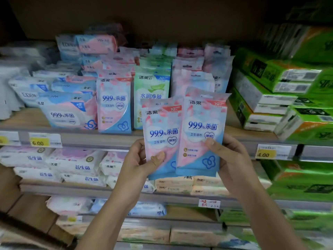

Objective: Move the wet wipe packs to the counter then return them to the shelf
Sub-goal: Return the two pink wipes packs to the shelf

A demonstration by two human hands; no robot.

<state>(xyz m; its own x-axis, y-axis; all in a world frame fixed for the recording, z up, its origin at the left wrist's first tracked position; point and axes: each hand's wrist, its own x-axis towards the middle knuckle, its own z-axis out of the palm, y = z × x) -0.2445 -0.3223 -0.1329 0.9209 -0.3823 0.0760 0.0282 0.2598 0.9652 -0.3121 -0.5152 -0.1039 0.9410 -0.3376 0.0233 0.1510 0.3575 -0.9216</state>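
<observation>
Two pink-and-blue wet wipe packs are held upright side by side in front of the shelf. My left hand (139, 162) grips the left pack (161, 134) at its lower edge, thumb on the front. My right hand (228, 156) grips the right pack (202, 129), thumb pressed on its front, and this pack overlaps the left one slightly. Behind them the shelf (100, 137) carries more packs: a matching pink-and-blue pack (114, 103), a green pack (152, 91) and further rows standing behind.
Flat blue-and-pink wipe packs (66, 110) lie stacked at the shelf's left. Green tissue bundles (281, 91) fill the right side. Yellow price tags (38, 141) sit on the shelf rail. Lower shelves hold white and beige tissue packs (75, 163).
</observation>
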